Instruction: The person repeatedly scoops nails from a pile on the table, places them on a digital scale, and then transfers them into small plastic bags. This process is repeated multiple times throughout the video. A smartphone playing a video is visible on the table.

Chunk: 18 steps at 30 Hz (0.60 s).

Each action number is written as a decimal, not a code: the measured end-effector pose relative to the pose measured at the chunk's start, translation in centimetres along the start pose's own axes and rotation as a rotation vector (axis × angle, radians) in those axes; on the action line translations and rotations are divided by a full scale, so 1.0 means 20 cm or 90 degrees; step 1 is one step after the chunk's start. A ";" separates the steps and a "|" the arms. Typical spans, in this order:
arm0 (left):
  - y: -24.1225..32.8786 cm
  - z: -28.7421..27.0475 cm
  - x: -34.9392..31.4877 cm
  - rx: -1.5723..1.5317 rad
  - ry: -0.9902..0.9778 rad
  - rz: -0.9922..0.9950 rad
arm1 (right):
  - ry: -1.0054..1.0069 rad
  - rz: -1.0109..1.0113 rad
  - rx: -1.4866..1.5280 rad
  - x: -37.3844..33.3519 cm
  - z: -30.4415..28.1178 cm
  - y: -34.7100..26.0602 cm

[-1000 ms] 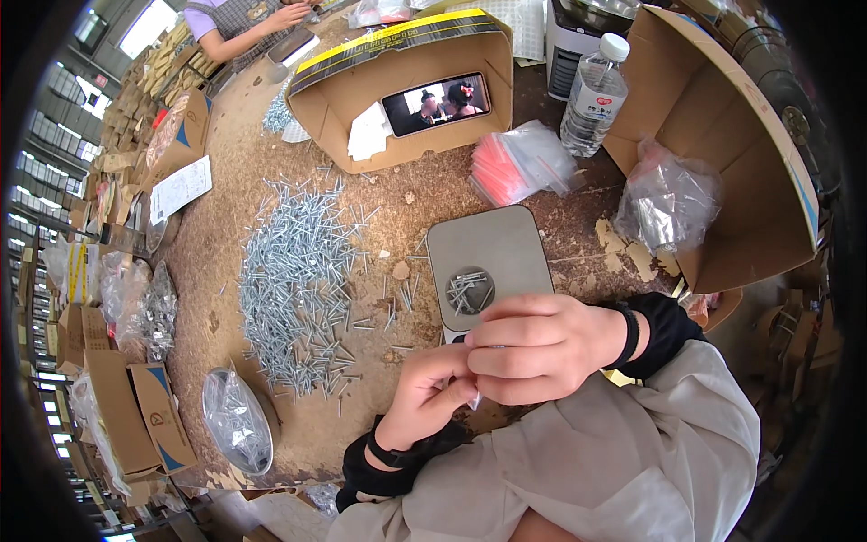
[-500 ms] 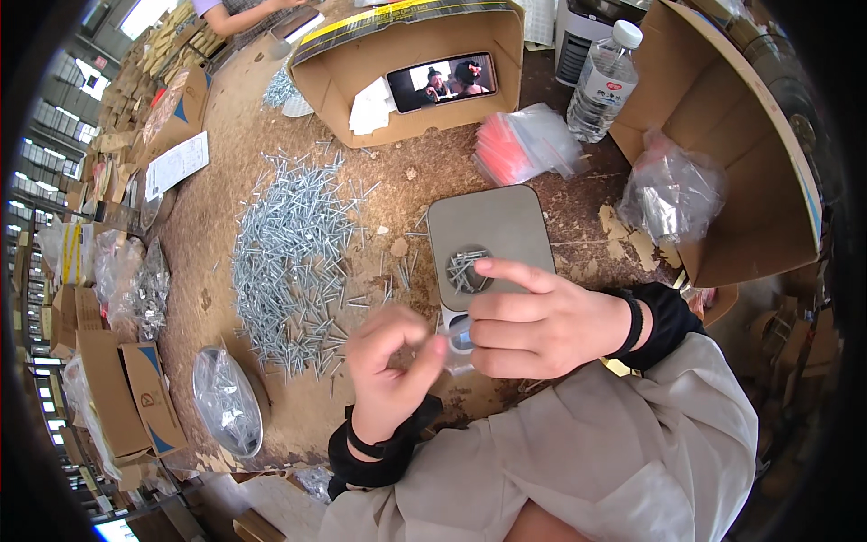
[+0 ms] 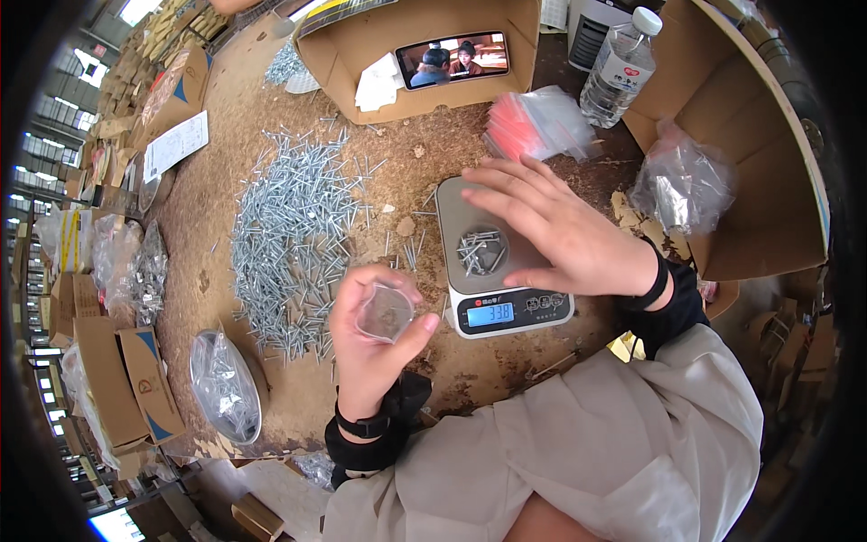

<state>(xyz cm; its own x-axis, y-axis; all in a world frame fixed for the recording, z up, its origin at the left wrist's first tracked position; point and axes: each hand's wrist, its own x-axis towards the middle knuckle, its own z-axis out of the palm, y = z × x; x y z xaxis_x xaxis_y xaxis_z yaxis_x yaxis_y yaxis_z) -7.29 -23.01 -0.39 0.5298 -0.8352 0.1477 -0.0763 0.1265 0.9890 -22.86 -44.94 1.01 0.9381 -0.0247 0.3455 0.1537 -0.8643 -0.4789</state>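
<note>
My left hand [image 3: 370, 334] is closed around a small transparent plastic bag [image 3: 386, 313], whose mouth gapes upward between thumb and fingers. Over the digital scale [image 3: 456, 203] my right hand [image 3: 569, 226] is stretched out, fingers extended and nothing in them. A small round dish [image 3: 508, 257] sits on the scale's plate beside that hand, holding several silvery screws [image 3: 480, 251]. The scale's display [image 3: 490, 313] is lit blue. To the left of the scale spreads a big heap of similar screws [image 3: 293, 244].
Zip bags with red edges [image 3: 533, 126] and a water bottle [image 3: 620, 68] stand beyond the scale. An open carton [image 3: 433, 104] holds a phone [image 3: 452, 60] playing video. At the right is a large carton [image 3: 768, 163]; at near left, an oval metal bowl [image 3: 257, 411] with bagged parts.
My right hand has opened and moved up across the scale's plate, uncovering the display. My left hand has turned, and the bag's mouth now shows spread open in it.
</note>
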 end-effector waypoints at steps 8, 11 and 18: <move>-0.12 0.03 0.03 0.565 -0.036 0.093 | -0.094 0.050 -0.094 -0.02 0.18 0.03; -0.15 0.09 0.01 0.543 -0.078 0.069 | -0.052 0.053 -0.056 -0.01 0.19 0.00; -0.10 0.18 -0.03 0.276 -0.107 -0.023 | 0.048 -0.029 0.158 -0.01 0.07 -0.14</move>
<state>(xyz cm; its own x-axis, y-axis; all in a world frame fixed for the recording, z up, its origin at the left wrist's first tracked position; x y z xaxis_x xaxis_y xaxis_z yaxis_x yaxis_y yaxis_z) -10.49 -24.72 -2.36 0.3972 -0.9145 0.0770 -0.4257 -0.1093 0.8983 -22.96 -41.88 1.20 0.9043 -0.0335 0.4256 0.2754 -0.7160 -0.6415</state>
